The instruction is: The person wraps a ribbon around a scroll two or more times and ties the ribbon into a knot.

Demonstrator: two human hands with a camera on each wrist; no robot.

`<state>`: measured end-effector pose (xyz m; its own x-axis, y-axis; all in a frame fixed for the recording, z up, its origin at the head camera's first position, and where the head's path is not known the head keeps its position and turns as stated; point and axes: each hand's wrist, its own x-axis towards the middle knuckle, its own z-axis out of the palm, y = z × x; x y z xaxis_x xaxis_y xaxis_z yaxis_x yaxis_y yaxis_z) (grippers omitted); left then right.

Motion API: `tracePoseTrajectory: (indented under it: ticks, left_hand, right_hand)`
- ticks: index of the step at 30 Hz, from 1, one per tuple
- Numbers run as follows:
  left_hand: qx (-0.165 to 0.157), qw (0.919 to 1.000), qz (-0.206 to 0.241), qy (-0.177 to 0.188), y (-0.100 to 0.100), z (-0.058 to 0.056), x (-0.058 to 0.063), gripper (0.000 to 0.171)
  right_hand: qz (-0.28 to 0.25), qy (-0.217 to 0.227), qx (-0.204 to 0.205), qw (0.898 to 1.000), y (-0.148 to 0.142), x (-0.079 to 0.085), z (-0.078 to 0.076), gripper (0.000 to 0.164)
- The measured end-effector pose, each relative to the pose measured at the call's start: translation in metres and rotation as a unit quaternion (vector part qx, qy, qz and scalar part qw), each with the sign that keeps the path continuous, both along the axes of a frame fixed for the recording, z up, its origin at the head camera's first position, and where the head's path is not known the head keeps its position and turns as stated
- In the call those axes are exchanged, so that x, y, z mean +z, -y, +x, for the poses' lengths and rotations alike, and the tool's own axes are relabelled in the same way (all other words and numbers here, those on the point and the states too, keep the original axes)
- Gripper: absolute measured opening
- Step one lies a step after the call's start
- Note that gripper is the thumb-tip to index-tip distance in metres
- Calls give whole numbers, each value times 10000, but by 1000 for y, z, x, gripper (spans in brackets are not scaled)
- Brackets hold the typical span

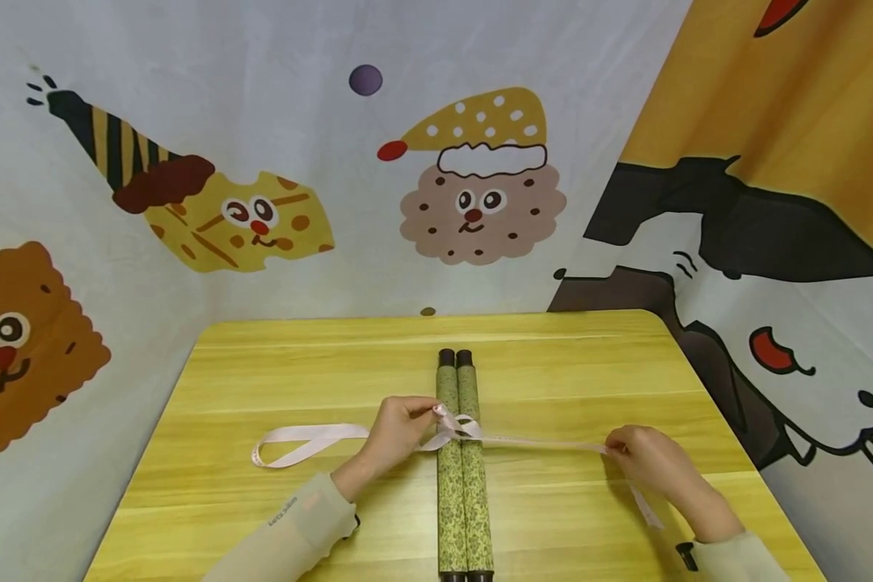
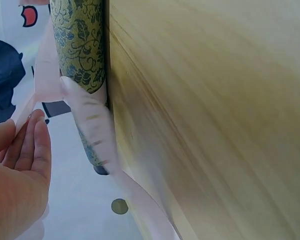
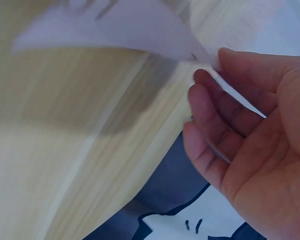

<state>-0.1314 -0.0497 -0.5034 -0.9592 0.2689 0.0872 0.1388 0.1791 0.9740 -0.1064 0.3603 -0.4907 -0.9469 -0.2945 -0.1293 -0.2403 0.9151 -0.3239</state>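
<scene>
Two green patterned scrolls with dark end knobs, the left one (image 1: 450, 493) and the right one (image 1: 475, 501), lie side by side, lengthwise to me. A pale pink ribbon (image 1: 331, 433) crosses them near their middle, with a small loop on top. Close above the left scroll, my left hand (image 1: 396, 430) pinches the ribbon between thumb and fingers. Off to the right, my right hand (image 1: 655, 462) pinches the other stretch, which runs nearly straight from the scrolls; its tail hangs below the hand. In the right wrist view, the ribbon (image 3: 110, 30) passes between thumb and forefinger.
Under everything is a wood-grain table (image 1: 320, 525) with rounded far corners. A long fold of the ribbon lies on it to the left of my left hand. Behind and beside the table hangs a cloth (image 1: 298, 299) printed with cartoon figures.
</scene>
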Motion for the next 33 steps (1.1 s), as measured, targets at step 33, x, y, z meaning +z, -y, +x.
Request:
tracePoseTrajectory:
  ticks: [33]
  left_hand:
    - [22,9997,146,-194,-9,3,3,18]
  right_hand:
    - [-553,-1773,577,9809,194,-14,7,5]
